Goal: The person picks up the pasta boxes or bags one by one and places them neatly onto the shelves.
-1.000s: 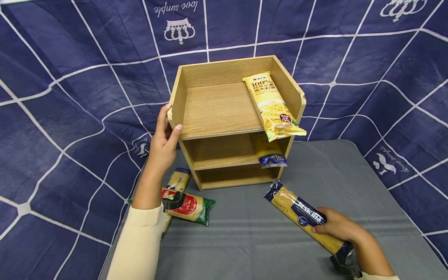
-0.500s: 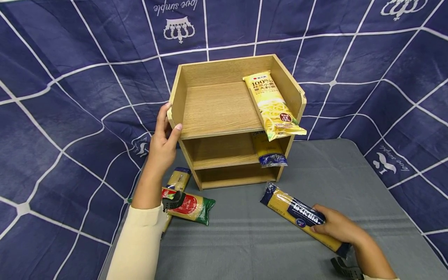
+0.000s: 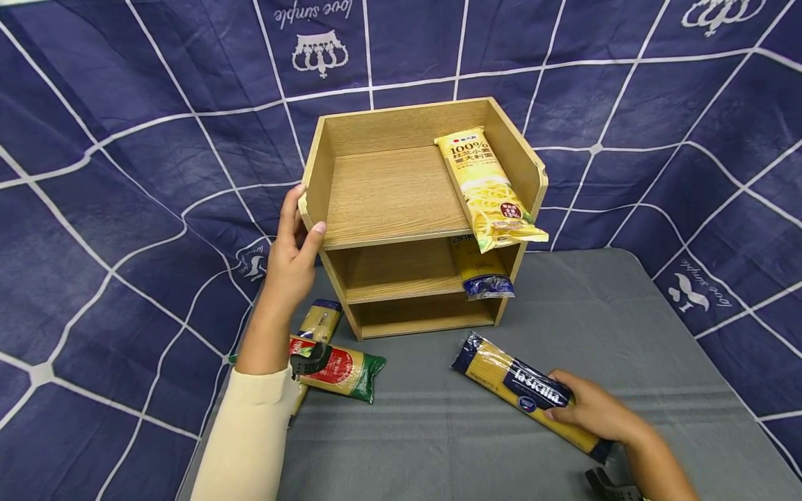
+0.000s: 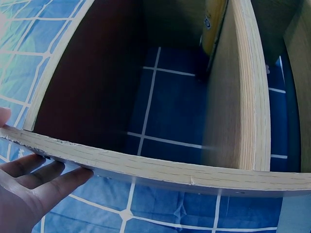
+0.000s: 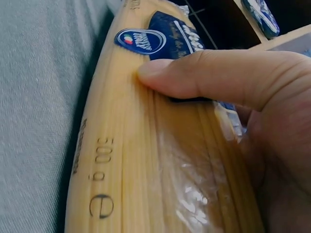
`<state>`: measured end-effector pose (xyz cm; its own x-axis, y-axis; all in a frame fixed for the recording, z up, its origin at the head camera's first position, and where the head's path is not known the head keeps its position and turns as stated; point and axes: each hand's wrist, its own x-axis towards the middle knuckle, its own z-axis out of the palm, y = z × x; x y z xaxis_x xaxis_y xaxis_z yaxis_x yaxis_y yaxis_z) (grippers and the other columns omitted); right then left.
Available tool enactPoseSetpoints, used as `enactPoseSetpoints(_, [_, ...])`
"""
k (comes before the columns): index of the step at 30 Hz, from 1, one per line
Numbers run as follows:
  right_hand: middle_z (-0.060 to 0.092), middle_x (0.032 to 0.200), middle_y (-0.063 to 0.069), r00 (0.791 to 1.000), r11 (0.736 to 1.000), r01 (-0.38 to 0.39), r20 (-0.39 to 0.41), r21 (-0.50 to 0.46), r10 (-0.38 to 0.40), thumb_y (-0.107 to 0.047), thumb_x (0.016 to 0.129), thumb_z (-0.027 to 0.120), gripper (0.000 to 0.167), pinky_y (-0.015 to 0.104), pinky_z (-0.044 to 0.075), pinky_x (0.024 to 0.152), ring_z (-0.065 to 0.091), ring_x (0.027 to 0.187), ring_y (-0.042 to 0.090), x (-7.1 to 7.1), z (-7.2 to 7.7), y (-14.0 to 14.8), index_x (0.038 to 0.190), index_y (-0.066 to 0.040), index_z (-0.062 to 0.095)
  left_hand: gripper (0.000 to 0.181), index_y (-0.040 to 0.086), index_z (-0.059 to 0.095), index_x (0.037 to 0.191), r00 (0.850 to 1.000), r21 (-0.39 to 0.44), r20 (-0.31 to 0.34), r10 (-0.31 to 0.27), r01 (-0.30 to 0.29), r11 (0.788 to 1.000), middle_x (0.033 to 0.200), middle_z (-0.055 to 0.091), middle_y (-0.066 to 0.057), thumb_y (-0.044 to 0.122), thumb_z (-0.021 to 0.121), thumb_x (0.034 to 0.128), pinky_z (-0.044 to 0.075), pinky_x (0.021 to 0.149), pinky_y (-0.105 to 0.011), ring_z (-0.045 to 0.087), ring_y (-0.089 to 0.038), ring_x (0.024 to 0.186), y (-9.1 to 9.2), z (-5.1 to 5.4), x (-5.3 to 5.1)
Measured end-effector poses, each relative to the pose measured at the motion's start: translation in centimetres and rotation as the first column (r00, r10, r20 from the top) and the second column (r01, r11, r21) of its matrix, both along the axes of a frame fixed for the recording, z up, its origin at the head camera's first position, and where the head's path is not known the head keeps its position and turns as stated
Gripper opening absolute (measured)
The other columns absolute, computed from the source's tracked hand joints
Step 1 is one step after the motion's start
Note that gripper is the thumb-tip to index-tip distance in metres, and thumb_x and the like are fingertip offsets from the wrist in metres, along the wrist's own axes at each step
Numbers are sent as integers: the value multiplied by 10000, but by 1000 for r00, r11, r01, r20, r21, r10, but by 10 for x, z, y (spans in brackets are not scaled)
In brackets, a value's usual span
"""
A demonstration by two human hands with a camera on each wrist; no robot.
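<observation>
Moved since a second ago: spaghetti packet (image 3: 515,390) and your right hand (image 3: 592,409), both leftward

Backdrop (image 3: 163,111): dark blue cloth, white grid lines, hung behind and at both sides.

Table (image 3: 432,424): grey covering, below everything listed.

Wooden shelf (image 3: 388,195): three levels, upright on the table, in the same place as before.

Spaghetti packet: blue and tan, in front of the shelf's right part, set aslant, far end near the shelf but apart from it. You cannot tell whether its underside touches the table.

Yellow packet (image 3: 489,188): top level, along the right wall, near end over the front edge.

Blue-ended packet (image 3: 485,268): middle level, right side, near end overhanging.

Red-and-green packet (image 3: 351,369): left of centre, lying across a tan packet (image 3: 321,321); your left forearm partly hides both.

Your right hand: gripping the spaghetti packet, thumb on its upper face.

Your left hand (image 3: 293,261): pinching the shelf's left side panel at its front edge.
</observation>
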<state>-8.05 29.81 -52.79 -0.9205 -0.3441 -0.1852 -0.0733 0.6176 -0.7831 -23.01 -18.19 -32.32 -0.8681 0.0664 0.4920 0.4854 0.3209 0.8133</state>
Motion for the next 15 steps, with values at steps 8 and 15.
enactPoseSetpoints(8, [690, 1004, 45, 1000, 990, -14, -18, -140, 11, -188, 878, 776, 372, 227, 495, 681, 613, 819, 28, 3, -2, -8, 1194, -104, 596, 557, 392, 303, 1554, 1000, -1, -4, -5, 5, 1000, 1506, 517, -61, 244, 515, 1061, 463, 1011, -429, 558, -228, 1267, 0, 1, 1])
enactPoseSetpoints(15, [708, 1015, 117, 999, 959, -34, 29, -280, 44, -127, 893, 756, 372, 261, 551, 700, 667, 840, 79, 3, 0, -18, 1202, -41, 568, 559, 382, 304, 1556, 1000, 3, -6, -7, 7, 1000, 1507, 515, -54, 236, 516, 1060, 464, 1004, -380, 559, -229, 1264, 0, 1, 1])
